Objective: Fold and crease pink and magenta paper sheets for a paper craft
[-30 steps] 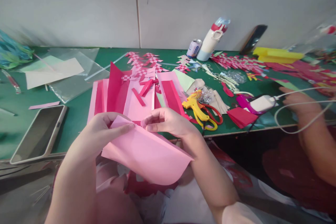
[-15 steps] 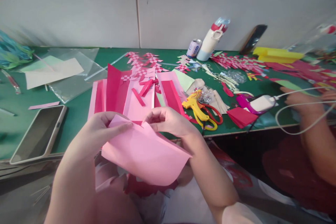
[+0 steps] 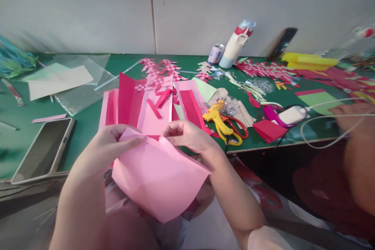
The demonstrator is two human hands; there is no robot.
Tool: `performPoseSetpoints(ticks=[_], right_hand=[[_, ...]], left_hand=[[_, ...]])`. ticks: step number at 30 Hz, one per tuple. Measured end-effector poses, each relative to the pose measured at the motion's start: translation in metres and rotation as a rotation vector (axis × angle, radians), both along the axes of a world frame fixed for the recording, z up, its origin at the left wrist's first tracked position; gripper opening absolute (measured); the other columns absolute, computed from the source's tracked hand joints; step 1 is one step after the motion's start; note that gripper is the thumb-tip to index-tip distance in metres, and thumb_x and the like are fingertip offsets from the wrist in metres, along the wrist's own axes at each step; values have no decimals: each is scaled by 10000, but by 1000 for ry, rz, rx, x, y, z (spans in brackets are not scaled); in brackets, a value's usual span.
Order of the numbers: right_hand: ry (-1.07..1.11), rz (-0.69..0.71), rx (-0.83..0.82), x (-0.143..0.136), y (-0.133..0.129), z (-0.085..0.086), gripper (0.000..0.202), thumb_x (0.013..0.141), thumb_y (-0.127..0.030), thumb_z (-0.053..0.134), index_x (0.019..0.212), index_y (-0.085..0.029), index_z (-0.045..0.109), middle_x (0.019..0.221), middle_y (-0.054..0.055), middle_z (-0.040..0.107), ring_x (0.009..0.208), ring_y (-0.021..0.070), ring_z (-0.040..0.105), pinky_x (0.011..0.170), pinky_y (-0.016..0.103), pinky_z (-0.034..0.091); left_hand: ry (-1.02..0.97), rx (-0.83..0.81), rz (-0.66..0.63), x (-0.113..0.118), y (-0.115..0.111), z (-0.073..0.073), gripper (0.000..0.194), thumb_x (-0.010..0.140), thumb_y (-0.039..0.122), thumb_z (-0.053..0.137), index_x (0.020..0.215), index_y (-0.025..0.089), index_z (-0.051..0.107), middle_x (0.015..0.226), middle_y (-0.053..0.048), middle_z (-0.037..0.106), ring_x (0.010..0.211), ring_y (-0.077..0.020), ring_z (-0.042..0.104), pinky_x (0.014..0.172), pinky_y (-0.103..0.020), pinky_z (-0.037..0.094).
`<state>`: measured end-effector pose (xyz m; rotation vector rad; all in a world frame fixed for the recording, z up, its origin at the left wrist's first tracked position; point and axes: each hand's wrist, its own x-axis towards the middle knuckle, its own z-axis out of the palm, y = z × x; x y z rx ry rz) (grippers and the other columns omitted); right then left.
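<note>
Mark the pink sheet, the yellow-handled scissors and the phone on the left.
pink sheet (image 3: 159, 177), head view, middle of the sheet's face.
yellow-handled scissors (image 3: 220, 124), head view, on the yellow handle.
phone (image 3: 43, 150), head view, middle of the dark screen.

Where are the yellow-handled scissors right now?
In the head view, the yellow-handled scissors lie on the green table just right of the right hand, between the pink and red paper sheets and the folded red paper stack.
</note>
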<state>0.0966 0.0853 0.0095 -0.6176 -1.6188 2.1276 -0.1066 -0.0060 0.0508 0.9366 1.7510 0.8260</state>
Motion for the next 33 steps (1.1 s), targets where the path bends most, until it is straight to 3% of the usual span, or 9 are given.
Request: performPoseSetpoints(ticks=[6, 15, 27, 33], right_hand=[[25, -6, -29, 1, 0, -1, 186, 699, -289, 773, 779, -150, 678, 741, -23, 631, 681, 76, 570, 673, 197, 454], [-55, 31, -110, 2, 3, -1, 264, 625, -284, 822, 804, -137, 697, 782, 3, 682, 699, 93, 601, 698, 221, 462], [20, 3, -9, 0, 4, -12, 204, 726, -328, 757, 795, -161, 663, 748, -29, 633, 679, 70, 575, 684, 198, 461], [-27, 37, -46, 2, 5, -8, 278, 672, -344, 793, 845, -149, 695, 846, 9, 671, 783, 114, 612, 740, 232, 472]], left_hand=[[32, -5, -3, -4, -1, -1, 503, 540, 567, 792, 808, 148, 716, 740, -59, 722, 713, -206, 626, 606, -272, 464], [58, 45, -20, -13, -2, -10, 426, 618, 515, 774, 817, 142, 721, 734, -41, 710, 691, -171, 613, 597, -243, 451], [31, 40, -3, -18, -2, -16, 388, 627, 510, 775, 813, 175, 719, 750, -23, 723, 717, -186, 634, 621, -251, 472], [64, 26, 12, -22, -3, -17, 409, 623, 521, 766, 837, 176, 722, 773, -34, 730, 725, -201, 635, 637, -270, 484]])
